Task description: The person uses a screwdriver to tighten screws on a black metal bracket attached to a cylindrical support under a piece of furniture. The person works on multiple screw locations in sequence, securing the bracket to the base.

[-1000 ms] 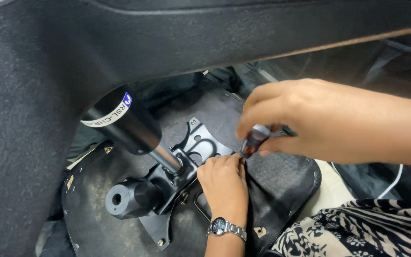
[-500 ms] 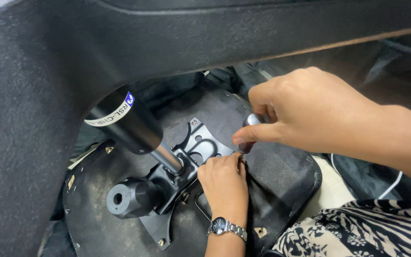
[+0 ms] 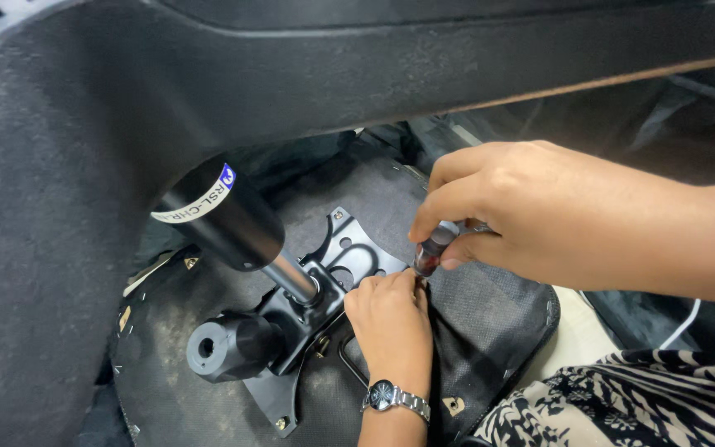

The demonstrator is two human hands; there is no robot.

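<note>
The right hand [image 3: 539, 211] grips a dark-handled screwdriver [image 3: 432, 251] between thumb and curled fingers, standing over the black metal mechanism plate [image 3: 349, 248] on the upturned chair seat [image 3: 490, 331]. The left hand [image 3: 391, 319], fingers curled, presses beside its tip, near the gas cylinder [image 3: 225, 219].

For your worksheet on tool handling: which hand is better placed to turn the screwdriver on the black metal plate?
The right hand: it already grips the screwdriver handle from above. The left hand rests low on the plate by the tip, steadying.
</note>
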